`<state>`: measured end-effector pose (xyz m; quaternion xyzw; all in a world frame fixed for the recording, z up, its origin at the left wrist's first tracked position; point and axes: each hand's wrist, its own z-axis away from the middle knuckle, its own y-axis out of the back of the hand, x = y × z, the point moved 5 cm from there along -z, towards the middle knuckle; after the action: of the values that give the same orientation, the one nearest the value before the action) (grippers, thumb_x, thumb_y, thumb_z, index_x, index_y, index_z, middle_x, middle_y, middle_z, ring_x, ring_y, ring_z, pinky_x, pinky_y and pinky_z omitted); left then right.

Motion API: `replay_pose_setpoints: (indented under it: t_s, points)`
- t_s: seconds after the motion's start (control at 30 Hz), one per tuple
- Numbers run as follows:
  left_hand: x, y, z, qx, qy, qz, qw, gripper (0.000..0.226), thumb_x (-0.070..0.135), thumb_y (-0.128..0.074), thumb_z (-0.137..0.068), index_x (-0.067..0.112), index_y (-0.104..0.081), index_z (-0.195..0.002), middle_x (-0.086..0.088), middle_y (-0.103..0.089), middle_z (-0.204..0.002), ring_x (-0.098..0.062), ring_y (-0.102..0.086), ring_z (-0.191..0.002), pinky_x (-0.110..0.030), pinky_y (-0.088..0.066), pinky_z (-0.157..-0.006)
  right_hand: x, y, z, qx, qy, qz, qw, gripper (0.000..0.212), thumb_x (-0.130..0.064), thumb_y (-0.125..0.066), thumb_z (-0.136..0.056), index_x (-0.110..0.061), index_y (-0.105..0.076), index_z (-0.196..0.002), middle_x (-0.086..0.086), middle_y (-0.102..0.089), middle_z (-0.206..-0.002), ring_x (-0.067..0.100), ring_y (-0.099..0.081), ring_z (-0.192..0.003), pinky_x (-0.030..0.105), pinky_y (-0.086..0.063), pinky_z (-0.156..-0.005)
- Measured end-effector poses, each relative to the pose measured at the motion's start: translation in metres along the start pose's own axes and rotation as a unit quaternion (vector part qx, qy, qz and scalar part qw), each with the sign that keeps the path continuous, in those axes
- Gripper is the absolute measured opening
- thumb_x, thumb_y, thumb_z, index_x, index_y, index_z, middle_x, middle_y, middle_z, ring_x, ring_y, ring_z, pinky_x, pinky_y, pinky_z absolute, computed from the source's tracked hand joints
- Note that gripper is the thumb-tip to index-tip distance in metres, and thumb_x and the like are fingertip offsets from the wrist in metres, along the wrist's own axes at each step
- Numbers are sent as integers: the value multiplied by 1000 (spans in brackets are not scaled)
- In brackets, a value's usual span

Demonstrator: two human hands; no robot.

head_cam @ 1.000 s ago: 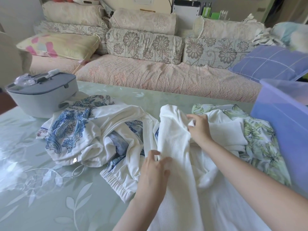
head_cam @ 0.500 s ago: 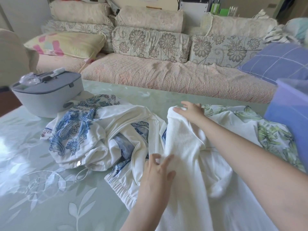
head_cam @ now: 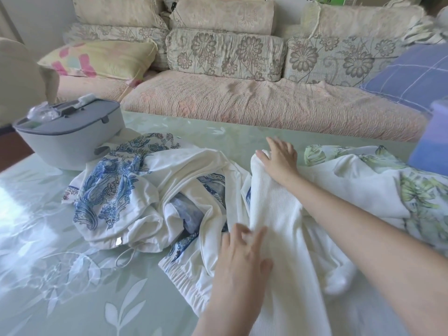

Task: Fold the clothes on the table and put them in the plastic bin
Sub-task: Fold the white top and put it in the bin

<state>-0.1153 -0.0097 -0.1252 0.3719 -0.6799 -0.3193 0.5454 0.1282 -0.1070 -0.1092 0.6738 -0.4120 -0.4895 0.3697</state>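
A white ribbed garment (head_cam: pixel 274 209) lies lengthwise on the glass table (head_cam: pixel 60 275), running from the near edge to mid-table. My right hand (head_cam: pixel 278 158) presses flat on its far end with straight fingers. My left hand (head_cam: pixel 242 260) lies flat on its near left edge, fingers spread. Left of it sits a crumpled white and blue paisley garment (head_cam: pixel 116 192). A white and green leaf-print garment (head_cam: pixel 417 190) lies at the right, partly under my right arm. The purple plastic bin (head_cam: pixel 434 141) stands at the right edge, mostly out of frame.
A grey lidded container (head_cam: pixel 70 137) stands at the table's far left. Beyond the table runs a sofa (head_cam: pixel 242 100) with floral cushions, a yellow pillow and a blue checked pillow. The table's left front is bare glass with a leaf pattern.
My right hand slid farther along the white ribbed garment and flattened at its far end. My left hand opened flat on the near edge. The view shifted closer.
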Motion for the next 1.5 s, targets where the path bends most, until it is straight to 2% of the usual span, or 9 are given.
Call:
replay_pose_setpoints:
  t_s: [0.1, 0.27, 0.47, 0.67, 0.8, 1.07, 1.27, 1.4, 1.5]
  points:
    - [3, -9, 0, 18, -49, -90, 995, 60, 59, -44, -76, 29, -52, -127, -9, -47, -139, -28, -41, -129, -39, -35, -102, -13, 26, 40, -57, 107, 15, 992, 60, -52, -29, -97, -25, -19, -150, -2, 4, -160, 19, 5, -146, 38, 1, -117]
    - [10, -43, 15, -149, -76, -152, 974, 88, 82, -7, -78, 30, -50, -135, -2, -50, -140, -20, -35, -137, -44, -22, -100, 28, 10, 112, -202, 117, 118, 965, 67, -63, -21, -93, -35, 2, -150, -10, 13, -158, 12, 14, -145, 35, 8, -118]
    - [25, -34, 20, -183, -81, -108, 974, 114, 89, -11, -48, 37, 12, -147, 11, 31, -143, -17, 37, -135, -44, 25, -107, 31, 9, 115, -226, 107, 89, 964, 65, -58, -22, -96, -33, 4, -150, -10, 17, -157, 15, 17, -144, 38, 10, -117]
    - [24, -31, 18, -145, -171, -122, 967, 76, 70, -9, -82, 36, -2, -150, 12, 14, -155, -8, 29, -137, -36, 21, -113, 37, 56, 190, -154, 148, -8, 977, 58, -51, -34, -96, -32, -21, -148, -15, 6, -155, 6, 12, -142, 33, 4, -118]
    - [30, -32, 24, -165, -158, -44, 972, 68, 61, -14, -87, 31, -28, -146, 11, -20, -155, -1, -1, -144, -36, 4, -117, 50, 71, 259, -51, 48, -110, 991, 57, -62, -38, -77, -28, -65, -114, -11, -54, -115, 8, -42, -111, 31, -35, -102]
    - [38, 4, -11, 18, -56, 90, 994, 33, 14, -48, -95, 23, -59, -125, 4, -58, -126, -13, -58, -110, -28, -46, -89, 22, 82, 315, -71, -36, -136, 988, 33, -48, -59, -84, -34, -36, -104, -14, -51, -69, 9, -54, -73, 26, -41, -65]
    - [58, -39, -73, -84, -76, 37, 993, 45, 36, -36, -96, 13, -53, -130, -7, -52, -134, -26, -44, -128, -36, -36, -102, 29, 79, 315, -132, -61, -272, 951, 27, -16, -61, -86, -31, -45, -101, -6, -56, -60, 11, -59, -61, 34, -51, -67]
    - [53, -74, -88, -201, -71, -88, 973, 52, 41, -26, -101, 31, -11, -150, 1, 1, -159, -16, 5, -146, -39, -1, -116, 25, 72, 325, -230, -98, -411, 877, 12, -8, -53, -90, -19, -57, -87, -2, -56, -52, 13, -54, -45, 27, -46, -46]
    - [50, -82, -83, -208, -86, -124, 966, 59, 50, -22, -99, 34, 4, -150, 0, 17, -157, -17, 18, -144, -43, 6, -117, 27, 68, 325, -255, -70, -306, 914, 14, -16, -48, -88, -21, -61, -89, -6, -60, -63, 11, -59, -57, 28, -50, -61]
